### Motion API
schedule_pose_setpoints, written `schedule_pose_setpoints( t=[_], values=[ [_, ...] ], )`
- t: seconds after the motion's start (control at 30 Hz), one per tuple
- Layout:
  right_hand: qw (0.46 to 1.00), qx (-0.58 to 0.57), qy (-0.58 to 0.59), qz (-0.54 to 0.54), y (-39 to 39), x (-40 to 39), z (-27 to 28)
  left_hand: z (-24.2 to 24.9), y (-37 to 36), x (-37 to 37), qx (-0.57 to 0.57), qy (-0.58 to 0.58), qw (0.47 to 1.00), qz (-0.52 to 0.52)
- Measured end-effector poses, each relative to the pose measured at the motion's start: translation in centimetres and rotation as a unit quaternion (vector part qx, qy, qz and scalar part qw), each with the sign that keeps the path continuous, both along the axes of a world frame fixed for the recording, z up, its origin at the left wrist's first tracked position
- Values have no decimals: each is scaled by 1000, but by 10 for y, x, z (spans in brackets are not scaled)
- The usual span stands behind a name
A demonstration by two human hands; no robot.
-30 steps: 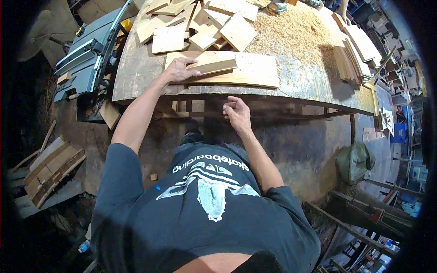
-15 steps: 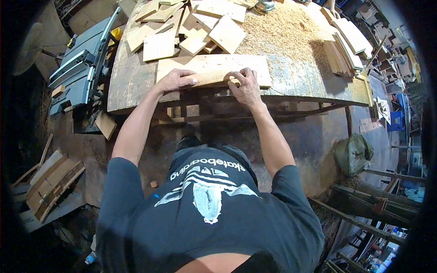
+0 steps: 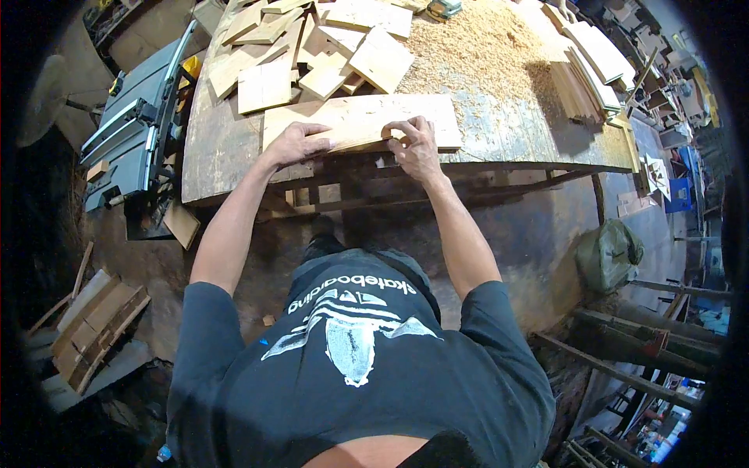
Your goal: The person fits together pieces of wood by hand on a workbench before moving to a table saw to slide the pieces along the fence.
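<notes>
A smaller wooden piece (image 3: pixel 355 139) lies over the front edge of a long pale board (image 3: pixel 425 117) on the workbench (image 3: pixel 507 148). My left hand (image 3: pixel 296 146) is closed on the left end of the piece, thumb and fingers pressed on it. At its right end my right hand (image 3: pixel 416 148) pinches the piece between thumb and curled fingers. Just behind the long board lies a heap of cut boards (image 3: pixel 265 84).
Sawdust (image 3: pixel 484 47) covers the back of the bench, near a power tool (image 3: pixel 444 9). Stacked planks (image 3: pixel 597 58) stand at the right, by another person's hand (image 3: pixel 568 11). A table saw (image 3: pixel 136 117) is on the left, a green bag (image 3: pixel 608 256) on the right.
The smaller piece has tilted so that its front face shows less. Both hands stay at its ends. The whole view has shifted slightly.
</notes>
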State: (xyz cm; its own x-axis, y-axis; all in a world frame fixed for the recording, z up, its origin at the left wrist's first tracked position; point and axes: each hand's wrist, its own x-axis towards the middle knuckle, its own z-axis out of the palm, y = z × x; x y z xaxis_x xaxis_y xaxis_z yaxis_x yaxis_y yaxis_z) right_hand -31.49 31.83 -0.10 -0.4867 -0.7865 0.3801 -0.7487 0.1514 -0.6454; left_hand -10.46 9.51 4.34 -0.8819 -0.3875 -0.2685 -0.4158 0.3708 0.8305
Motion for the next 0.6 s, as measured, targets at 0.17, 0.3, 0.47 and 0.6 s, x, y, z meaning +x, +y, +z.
schedule_pose_setpoints(
  t=[0.17,0.3,0.47,0.6],
  values=[
    [1000,-9,-16,-2,-2,-1,-7,-13,-4,1,19,-1,1000,9],
    [1000,-10,-8,0,-3,0,-10,-8,0,3,35,-31,999,28],
    [1000,7,4,-2,-5,-4,-13,-20,-6,2,17,-31,999,39],
    [999,-20,-49,-7,-2,-8,-21,-12,-1,4,43,-42,997,46]
  ],
)
